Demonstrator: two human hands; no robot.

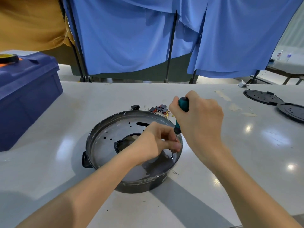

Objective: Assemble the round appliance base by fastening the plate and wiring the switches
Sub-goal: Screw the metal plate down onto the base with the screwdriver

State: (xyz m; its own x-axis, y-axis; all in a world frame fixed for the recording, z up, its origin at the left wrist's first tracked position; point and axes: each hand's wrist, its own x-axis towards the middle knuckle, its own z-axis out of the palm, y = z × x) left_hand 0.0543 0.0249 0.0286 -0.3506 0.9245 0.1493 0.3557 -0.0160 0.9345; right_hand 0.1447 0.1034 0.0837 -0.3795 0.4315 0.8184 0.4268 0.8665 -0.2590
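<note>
**A:** While the right hand grips the screwdriver by its teal handle, where does the tip sit?

**B:** On a screw near the plate's right edge, inside the base. The shaft stands nearly upright, leaning slightly away.

**A:** And the left hand?

**B:** It is curled in, thumb and fingertips pinching the thin shaft just above the screw. Its forearm crosses the base's near rim.

**A:** Where is the base?

**B:** In the middle of the white table, straight before the person, open side up, with a black knob at its left rim. The plate lies flat inside, showing small holes, a slot and a large dark-edged cut-out.

**A:** The switches?

**B:** A small black-and-red heap with thin yellowish wires, on the table just behind the base, touched by neither hand. A black socket lies near them to the left.

**A:** What else?

**B:** A blue box at the left with a tape roll on top, two black discs far right, and a blue curtain behind.
</note>
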